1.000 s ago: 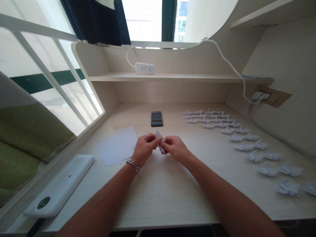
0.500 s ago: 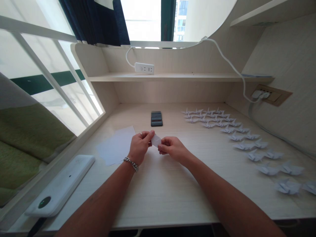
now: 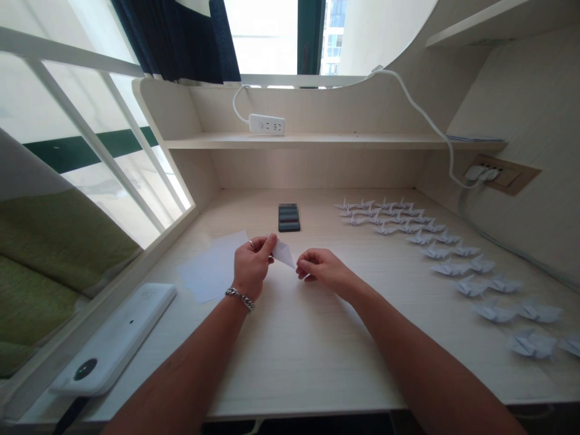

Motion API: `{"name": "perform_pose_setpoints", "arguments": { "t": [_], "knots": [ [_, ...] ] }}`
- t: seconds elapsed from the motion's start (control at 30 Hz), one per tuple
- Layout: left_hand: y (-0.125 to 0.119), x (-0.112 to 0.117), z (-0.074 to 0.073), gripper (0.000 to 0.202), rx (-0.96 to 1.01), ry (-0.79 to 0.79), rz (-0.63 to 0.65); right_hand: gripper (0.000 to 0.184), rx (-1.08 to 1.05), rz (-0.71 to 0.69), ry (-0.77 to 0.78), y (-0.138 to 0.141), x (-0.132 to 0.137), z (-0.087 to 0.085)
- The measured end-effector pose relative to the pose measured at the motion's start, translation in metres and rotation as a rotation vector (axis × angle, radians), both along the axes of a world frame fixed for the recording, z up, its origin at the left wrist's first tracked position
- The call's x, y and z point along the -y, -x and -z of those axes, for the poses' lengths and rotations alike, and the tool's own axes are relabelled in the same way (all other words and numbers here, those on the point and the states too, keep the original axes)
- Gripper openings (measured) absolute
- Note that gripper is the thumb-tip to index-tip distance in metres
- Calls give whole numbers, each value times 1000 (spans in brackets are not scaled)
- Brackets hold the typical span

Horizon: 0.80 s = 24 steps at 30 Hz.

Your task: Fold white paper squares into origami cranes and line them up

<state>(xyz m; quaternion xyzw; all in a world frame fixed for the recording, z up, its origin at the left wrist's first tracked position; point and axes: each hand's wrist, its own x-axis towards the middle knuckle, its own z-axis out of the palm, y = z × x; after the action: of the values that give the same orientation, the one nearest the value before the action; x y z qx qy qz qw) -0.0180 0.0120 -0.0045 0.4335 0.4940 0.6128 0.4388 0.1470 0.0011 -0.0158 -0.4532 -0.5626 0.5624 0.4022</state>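
Observation:
A small piece of folded white paper [image 3: 283,254] is held above the desk, its long point slanting down to the right. My left hand [image 3: 254,260] pinches its left end between thumb and fingers; a ring and a chain bracelet are on this hand and wrist. At the paper's right tip are the curled fingertips of my right hand [image 3: 321,268], closed at that corner. Beyond my hands lies a dark phone [image 3: 289,219]. Loose white paper sheets [image 3: 211,266] lie beside my left hand. To the right, several white folded paper cranes [image 3: 448,267] stand in rows.
A long white device [image 3: 115,338] with a dark cable lies at the desk's left edge. At the back, a power strip [image 3: 267,124] sits on the shelf [image 3: 335,144]. A white cord [image 3: 421,112] runs to a wall socket [image 3: 505,174] at right.
My left hand has shifted slightly left and up, my right hand slightly right. The paper between them now shows as a longer pointed triangle instead of a compact shape.

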Motion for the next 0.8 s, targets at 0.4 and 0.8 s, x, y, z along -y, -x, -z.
{"name": "perform_pose_setpoints", "arguments": {
  "t": [0.4, 0.8],
  "knots": [
    [-13, 11, -1, 32, -90, -17, 161, 41, -261, 77, -62, 12, 3, 1],
    [-7, 11, -3, 31, 262, -3, 454, 36, -438, 12, 108, 2, 7, -11]
  ]
}}
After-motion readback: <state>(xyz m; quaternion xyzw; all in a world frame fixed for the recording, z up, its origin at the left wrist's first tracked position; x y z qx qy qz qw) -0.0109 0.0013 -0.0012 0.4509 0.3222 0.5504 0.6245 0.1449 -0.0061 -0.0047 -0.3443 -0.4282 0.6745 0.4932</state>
